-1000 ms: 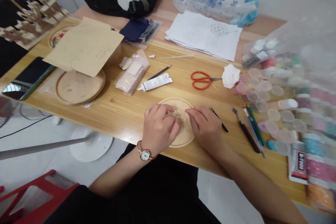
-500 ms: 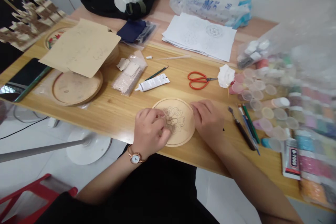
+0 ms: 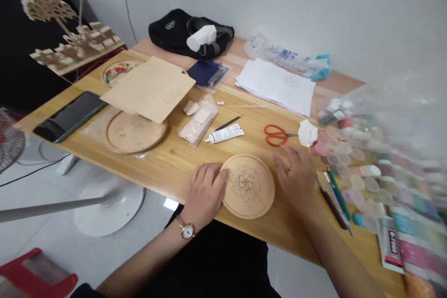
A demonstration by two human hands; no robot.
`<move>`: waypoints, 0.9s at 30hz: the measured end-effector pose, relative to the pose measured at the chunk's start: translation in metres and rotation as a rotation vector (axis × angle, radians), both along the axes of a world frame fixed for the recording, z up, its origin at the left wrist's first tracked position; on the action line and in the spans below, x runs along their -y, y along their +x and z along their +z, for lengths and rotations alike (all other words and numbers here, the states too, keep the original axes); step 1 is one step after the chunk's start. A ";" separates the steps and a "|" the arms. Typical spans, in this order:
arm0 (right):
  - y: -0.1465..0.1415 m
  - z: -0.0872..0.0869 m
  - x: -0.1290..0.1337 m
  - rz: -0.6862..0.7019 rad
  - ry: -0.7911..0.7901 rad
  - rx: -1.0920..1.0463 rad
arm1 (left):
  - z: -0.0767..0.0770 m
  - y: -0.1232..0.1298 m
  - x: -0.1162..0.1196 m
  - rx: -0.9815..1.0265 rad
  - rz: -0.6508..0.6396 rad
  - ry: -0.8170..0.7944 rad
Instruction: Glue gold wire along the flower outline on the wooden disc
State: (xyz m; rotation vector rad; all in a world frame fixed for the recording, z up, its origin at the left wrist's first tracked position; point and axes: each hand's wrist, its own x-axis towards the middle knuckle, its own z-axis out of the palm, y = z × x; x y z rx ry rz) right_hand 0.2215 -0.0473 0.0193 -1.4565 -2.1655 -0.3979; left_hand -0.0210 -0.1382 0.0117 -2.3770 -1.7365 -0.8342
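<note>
A round wooden disc (image 3: 248,186) lies on the table, with a flower outline drawn or burned into its middle. My left hand (image 3: 206,193) rests against the disc's left rim, fingertips on the wood, and a wristwatch sits on that wrist. My right hand (image 3: 295,177) lies on the table just right of the disc, fingers spread and apart from it. A thin dark tool (image 3: 286,166) shows by its fingers, mostly hidden beneath the hand.
The wooden table (image 3: 167,167) holds orange-handled scissors (image 3: 277,135), a white tube (image 3: 223,133), a larger wooden disc (image 3: 134,132), a tan sheet (image 3: 150,88), a phone (image 3: 70,116), papers (image 3: 275,86), brushes (image 3: 333,200) and several small bead containers (image 3: 349,158) at right.
Both hands have moved off the flower outline to either side of the disc, leaving it uncovered. The view has shifted back and up, showing more of the table and wall.
</note>
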 end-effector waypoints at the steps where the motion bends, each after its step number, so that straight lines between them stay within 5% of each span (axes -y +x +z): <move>1: -0.007 0.003 0.000 0.008 -0.041 0.017 | 0.001 -0.005 -0.003 -0.021 -0.010 0.015; 10: -0.045 0.033 -0.020 -0.107 -0.505 0.138 | 0.021 -0.062 -0.073 -0.355 -0.351 0.112; 18: -0.032 0.056 -0.012 -0.355 -0.817 0.127 | 0.015 -0.048 -0.128 -0.431 -0.295 0.031; 22: -0.012 0.077 -0.005 -0.425 -0.769 0.042 | 0.007 -0.046 -0.130 -0.382 -0.277 0.021; 27: 0.005 0.119 0.000 -0.573 -0.420 -0.102 | 0.004 -0.053 -0.125 -0.345 -0.312 -0.008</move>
